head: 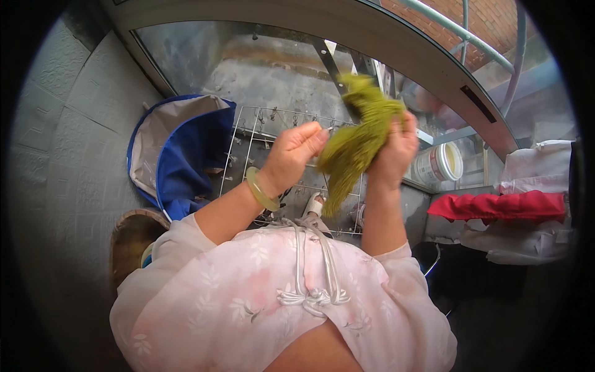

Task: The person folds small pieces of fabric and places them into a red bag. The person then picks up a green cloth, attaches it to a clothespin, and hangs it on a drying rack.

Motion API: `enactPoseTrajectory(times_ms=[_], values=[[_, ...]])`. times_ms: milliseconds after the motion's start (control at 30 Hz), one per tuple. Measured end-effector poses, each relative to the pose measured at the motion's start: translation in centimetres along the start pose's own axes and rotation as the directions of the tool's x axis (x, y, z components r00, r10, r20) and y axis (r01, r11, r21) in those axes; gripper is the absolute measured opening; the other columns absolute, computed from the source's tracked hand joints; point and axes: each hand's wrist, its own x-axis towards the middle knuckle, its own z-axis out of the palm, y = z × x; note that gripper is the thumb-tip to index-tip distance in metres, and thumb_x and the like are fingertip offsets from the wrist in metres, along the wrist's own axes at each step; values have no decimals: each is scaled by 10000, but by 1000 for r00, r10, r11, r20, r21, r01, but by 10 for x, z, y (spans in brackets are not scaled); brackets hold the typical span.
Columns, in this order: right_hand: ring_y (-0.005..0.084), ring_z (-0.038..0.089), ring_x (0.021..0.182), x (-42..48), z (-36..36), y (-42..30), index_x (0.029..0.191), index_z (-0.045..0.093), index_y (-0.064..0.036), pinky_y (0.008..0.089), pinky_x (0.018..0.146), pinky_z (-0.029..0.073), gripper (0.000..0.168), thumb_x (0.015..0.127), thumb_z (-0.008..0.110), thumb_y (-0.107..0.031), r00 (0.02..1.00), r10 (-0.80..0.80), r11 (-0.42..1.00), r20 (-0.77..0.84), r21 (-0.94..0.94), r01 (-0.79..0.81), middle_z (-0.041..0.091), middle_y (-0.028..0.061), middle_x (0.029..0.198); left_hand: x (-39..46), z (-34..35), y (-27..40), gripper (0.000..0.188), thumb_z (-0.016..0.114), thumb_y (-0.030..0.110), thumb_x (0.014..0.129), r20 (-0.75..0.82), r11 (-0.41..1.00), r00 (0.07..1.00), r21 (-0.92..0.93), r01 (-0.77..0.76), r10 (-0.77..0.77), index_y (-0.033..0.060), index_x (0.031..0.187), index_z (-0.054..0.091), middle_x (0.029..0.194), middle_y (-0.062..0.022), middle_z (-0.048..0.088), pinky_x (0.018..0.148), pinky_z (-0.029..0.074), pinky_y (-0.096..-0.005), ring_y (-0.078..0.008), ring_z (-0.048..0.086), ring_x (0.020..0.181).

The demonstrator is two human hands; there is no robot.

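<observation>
A fuzzy olive-green cloth hangs bunched from my right hand, blurred along its edges. My right fingers are closed on its right side. To the left of it, my left hand, with a pale bangle at the wrist, is curled with thumb and forefinger pinched together. At those fingertips shows what looks like a small clip, partly hidden. Below both hands is a white wire drying rack with several small clips along its bars.
A blue fabric basket with a pale lining stands at the left, above a brown container. A window frame crosses the top. On the right are a white bucket and a red cloth over pale wrapped items.
</observation>
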Motion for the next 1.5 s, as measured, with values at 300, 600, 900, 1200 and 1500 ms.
enactPoseTrajectory(times_ms=[300,600,900,1200,1500], values=[[111,578,859,11,-68,-14,1085,528,8,243,758,481,233,860,562,-40,955,249,969,159,-40,-246,606,70,986,22,27,-11,341,429,258,959,-12,1000,1000,23,-11,11,51,689,439,667,-6,424,605,322,-219,-92,359,631],[106,543,944,1,-45,-22,1143,528,23,230,846,431,371,776,586,22,860,323,946,394,-106,-307,583,62,1041,26,51,-5,331,431,260,961,51,999,998,9,37,-37,69,691,429,663,30,382,583,284,-207,-67,328,629],[92,544,836,-15,-37,-25,991,550,18,218,754,446,223,769,546,37,922,341,933,185,52,-355,583,55,949,16,65,0,309,455,227,957,48,1000,999,3,21,-21,64,695,442,658,46,371,552,282,-204,-53,319,615],[300,618,702,-17,-50,-43,957,586,-34,313,604,486,324,652,575,75,681,-345,370,646,-573,731,627,126,824,5,62,-1,290,462,221,953,111,996,994,94,-3,-8,50,719,474,658,35,391,562,301,-202,-56,348,626],[159,573,928,-32,-83,-54,1173,483,27,275,817,479,342,831,508,30,999,30,996,31,-89,-27,570,121,1079,9,46,2,305,439,197,938,105,933,968,260,-248,228,11,731,564,944,-54,571,815,345,-250,-133,458,871]])
